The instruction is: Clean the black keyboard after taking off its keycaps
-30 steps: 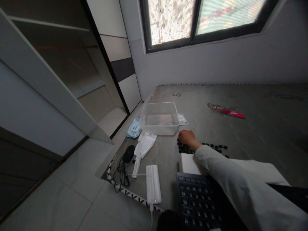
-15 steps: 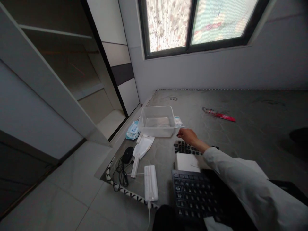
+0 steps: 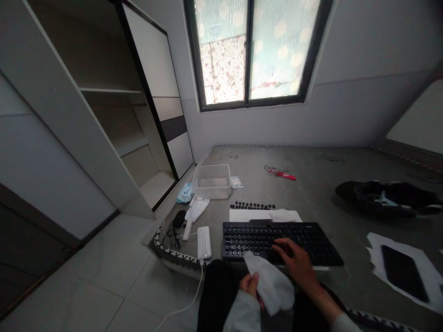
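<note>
A black keyboard (image 3: 242, 242) lies in front of me, its left part showing bare key sockets. My right hand (image 3: 297, 263) reaches over its middle, thumb and forefinger drawn together low at the keys; what is between the tips is hidden. My left hand (image 3: 249, 284) grips a white wipe (image 3: 272, 283) by its left side, just before the keyboard's near edge. Beyond the keyboard, loose black keycaps (image 3: 254, 205) stand in rows. White paper (image 3: 240, 215) lies between them and the keyboard.
Left of the keyboard are a white power bank (image 3: 204, 242) with a cable, a black mouse (image 3: 179, 218) and a white packet (image 3: 197, 208). A clear plastic box (image 3: 212, 190) stands behind. A phone (image 3: 404, 272) on paper and a black bag-like item (image 3: 398, 196) lie right.
My right hand has come back from the keycap rows to the keyboard. My left hand with the wipe has come into view. The camera has turned right.
</note>
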The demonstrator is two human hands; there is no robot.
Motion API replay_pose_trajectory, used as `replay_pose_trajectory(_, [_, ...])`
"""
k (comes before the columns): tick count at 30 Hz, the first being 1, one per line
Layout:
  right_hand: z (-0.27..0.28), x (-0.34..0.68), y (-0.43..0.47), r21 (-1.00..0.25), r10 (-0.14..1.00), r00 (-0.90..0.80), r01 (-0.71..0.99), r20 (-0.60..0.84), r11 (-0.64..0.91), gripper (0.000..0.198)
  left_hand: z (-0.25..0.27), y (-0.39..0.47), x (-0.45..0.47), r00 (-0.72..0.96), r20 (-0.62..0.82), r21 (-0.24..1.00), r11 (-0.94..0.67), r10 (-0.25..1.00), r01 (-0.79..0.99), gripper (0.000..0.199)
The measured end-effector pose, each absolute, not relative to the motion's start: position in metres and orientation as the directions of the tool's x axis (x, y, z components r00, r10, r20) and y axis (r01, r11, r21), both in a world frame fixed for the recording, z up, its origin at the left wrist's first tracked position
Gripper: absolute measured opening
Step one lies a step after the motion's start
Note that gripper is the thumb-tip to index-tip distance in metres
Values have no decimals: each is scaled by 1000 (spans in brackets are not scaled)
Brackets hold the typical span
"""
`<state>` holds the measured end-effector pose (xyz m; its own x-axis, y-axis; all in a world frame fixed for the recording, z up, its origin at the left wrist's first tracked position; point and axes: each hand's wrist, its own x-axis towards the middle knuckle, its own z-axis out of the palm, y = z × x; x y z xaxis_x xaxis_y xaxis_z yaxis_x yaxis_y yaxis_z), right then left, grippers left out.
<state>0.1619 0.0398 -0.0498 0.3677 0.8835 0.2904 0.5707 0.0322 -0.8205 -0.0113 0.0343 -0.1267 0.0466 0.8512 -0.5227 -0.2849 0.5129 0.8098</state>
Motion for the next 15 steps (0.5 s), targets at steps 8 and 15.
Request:
replay_pose_trajectory(8, [-82,123,-33,-954,863,480,301,156,5,39,-113,16,-31,209,-365,916,390,907,-94,90])
replay_pose_trajectory(15, [-68,113,-35,-981,964,233,172,128,89,33,-104,-11,-26,235,-214,977,207,948,53,98])
